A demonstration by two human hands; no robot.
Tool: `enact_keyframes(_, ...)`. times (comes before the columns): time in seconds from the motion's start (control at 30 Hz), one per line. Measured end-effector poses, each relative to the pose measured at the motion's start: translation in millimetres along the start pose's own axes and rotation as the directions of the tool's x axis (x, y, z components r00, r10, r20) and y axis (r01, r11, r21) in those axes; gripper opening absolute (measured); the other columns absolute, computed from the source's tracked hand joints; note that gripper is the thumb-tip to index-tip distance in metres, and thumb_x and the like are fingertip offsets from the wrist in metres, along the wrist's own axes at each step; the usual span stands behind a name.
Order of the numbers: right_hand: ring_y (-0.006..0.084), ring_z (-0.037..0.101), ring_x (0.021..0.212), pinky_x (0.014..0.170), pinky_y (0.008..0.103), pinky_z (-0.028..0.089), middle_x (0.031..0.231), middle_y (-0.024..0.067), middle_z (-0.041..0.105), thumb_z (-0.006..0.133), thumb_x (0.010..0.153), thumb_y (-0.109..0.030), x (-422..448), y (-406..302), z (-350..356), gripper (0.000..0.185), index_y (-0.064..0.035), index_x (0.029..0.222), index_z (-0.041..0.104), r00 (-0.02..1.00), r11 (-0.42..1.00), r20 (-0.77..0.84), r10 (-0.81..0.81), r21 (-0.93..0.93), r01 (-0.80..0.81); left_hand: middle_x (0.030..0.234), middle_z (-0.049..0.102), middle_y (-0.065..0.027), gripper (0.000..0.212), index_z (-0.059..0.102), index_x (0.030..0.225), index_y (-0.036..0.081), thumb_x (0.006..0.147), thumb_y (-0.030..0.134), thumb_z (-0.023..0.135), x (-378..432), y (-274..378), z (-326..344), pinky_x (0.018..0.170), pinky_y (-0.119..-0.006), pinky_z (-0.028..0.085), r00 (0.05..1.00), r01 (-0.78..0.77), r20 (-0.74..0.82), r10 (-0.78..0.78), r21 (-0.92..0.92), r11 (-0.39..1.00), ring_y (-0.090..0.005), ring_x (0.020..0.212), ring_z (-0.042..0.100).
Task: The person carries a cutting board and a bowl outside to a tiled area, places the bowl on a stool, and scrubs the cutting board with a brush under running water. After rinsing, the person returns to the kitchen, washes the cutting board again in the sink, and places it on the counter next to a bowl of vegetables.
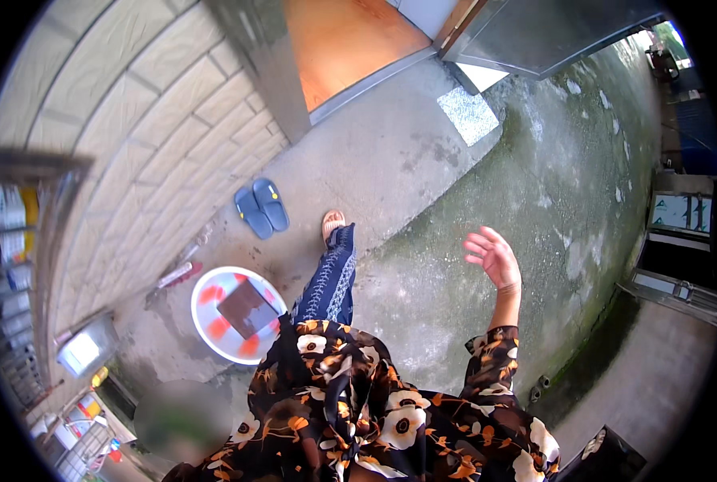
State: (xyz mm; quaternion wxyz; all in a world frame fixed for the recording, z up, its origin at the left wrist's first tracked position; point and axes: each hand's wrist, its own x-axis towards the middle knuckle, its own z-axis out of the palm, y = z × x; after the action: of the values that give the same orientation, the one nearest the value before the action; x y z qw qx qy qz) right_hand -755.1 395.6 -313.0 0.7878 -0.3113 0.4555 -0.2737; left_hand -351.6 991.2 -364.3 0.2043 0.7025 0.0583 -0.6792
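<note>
My right hand (495, 256) is raised at the right, above the concrete ground, its fingers spread and holding nothing. My left hand is out of view. At my left side is a round white plastic basin (204, 340) with orange-red patches inside. A flat, dark brown rectangular piece (248, 309) lies tilted across the basin, with a glossy patch on its face. Whether the basin stands on the ground or is held cannot be told. My one visible foot (333, 222), in a light sandal, points ahead toward the doorway.
A pair of blue slippers (262, 208) sits beside the tiled wall (153, 120). Ahead is a doorway with an orange-brown floor (352, 54) and a raised sill (373, 87); a dark door (527, 36) stands outward. Mossy concrete (455, 229) spreads right. A metal container (87, 343) is left.
</note>
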Motion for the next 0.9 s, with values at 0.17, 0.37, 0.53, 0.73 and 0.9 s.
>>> enact_keyframes(0.17,0.0191,0.061,0.061,0.057,0.0281,0.047,0.066,0.0089,0.062,0.047,0.092,-0.042,38,-15,-16,0.042,-0.0049,0.076,0.061,0.761,0.638,-0.576,-0.298,-0.714,-0.290,0.072,0.063,-0.0108,0.012,0.062,0.088,0.001,0.085,0.011,0.056,-15,159,-9,0.054,-0.036,0.051,1.000,-0.022,-0.010,0.023,0.082,0.996,-0.0217,0.061,0.062)
enact_keyframes(0.37,0.0092,0.052,0.050,0.046,0.0236,0.042,0.059,0.0050,0.057,0.053,0.091,-0.033,95,-96,35,0.036,0.0013,0.080,0.060,0.870,0.761,-0.445,-0.213,-0.634,-0.137,0.073,0.064,-0.0109,0.013,0.062,0.089,0.001,0.085,0.012,0.056,-21,320,4,0.054,-0.035,0.051,0.997,-0.068,-0.037,0.073,0.115,0.991,-0.0217,0.061,0.062)
enact_keyframes(0.53,0.0157,0.061,0.057,0.047,0.0258,0.050,0.078,0.0120,0.064,0.059,0.089,-0.027,163,-162,21,0.034,0.0018,0.107,0.055,0.902,0.840,-0.430,-0.040,-0.504,-0.203,0.074,0.064,-0.0109,0.014,0.062,0.091,0.001,0.085,0.012,0.056,-10,426,48,0.054,-0.035,0.051,0.994,-0.084,-0.071,0.088,0.054,0.995,-0.0216,0.062,0.062)
enact_keyframes(0.73,0.0167,0.062,0.062,0.054,0.0283,0.052,0.080,0.0111,0.065,0.056,0.090,-0.024,327,-283,47,0.033,0.0017,0.111,0.054,0.993,0.644,-0.116,0.013,-0.759,-0.097,0.074,0.064,-0.0109,0.015,0.062,0.092,0.001,0.085,0.013,0.057,8,528,115,0.054,-0.035,0.051,0.989,-0.118,-0.100,0.109,-0.093,0.989,-0.0216,0.062,0.062)
enact_keyframes(0.9,0.0186,0.063,0.064,0.055,0.0291,0.053,0.082,0.0134,0.066,0.053,0.091,-0.027,466,-379,121,0.036,0.0010,0.114,0.053,0.935,0.851,0.135,0.328,-0.471,-0.231,0.075,0.065,-0.0109,0.015,0.062,0.093,0.001,0.085,0.013,0.057,1,589,161,0.055,-0.035,0.051,0.984,-0.116,-0.159,0.081,-0.225,0.967,-0.0216,0.063,0.062)
